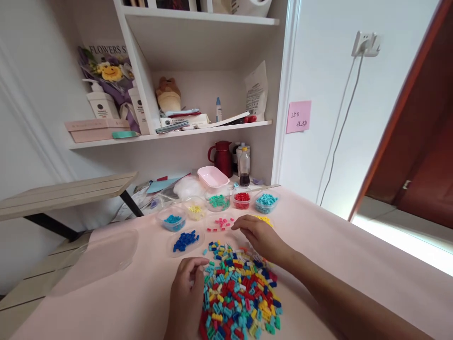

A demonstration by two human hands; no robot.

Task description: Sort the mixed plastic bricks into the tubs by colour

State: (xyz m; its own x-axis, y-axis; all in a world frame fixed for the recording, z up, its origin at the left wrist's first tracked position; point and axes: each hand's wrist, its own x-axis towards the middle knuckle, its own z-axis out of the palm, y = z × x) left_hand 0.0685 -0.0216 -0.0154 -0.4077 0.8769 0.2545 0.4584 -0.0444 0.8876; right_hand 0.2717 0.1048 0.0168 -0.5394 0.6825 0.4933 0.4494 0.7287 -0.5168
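Note:
A heap of small mixed-colour toy building bricks [240, 293] lies on the pink tabletop before me. My left hand [186, 293] rests at the heap's left edge, fingers loosely curled, with a gap between thumb and forefinger and nothing visible in it. Over the far side of the heap reaches my right hand [258, 236], its fingers bent together and their tips beside a shallow clear dish of pink bricks [222, 224]. Whatever those fingertips pinch is hidden. Yellow bricks [264, 220] show partly behind this hand. Dark blue bricks [186, 241] lie in a clear dish at left.
Clear tubs hold blue bricks [172, 219], pale yellow bricks [195, 211], green bricks [218, 201], red bricks [242, 199] and turquoise bricks [266, 200]. Behind them stand a pink basin [213, 177], a red jug [222, 158] and a bottle [244, 167]. A clear lid [99, 257] lies left.

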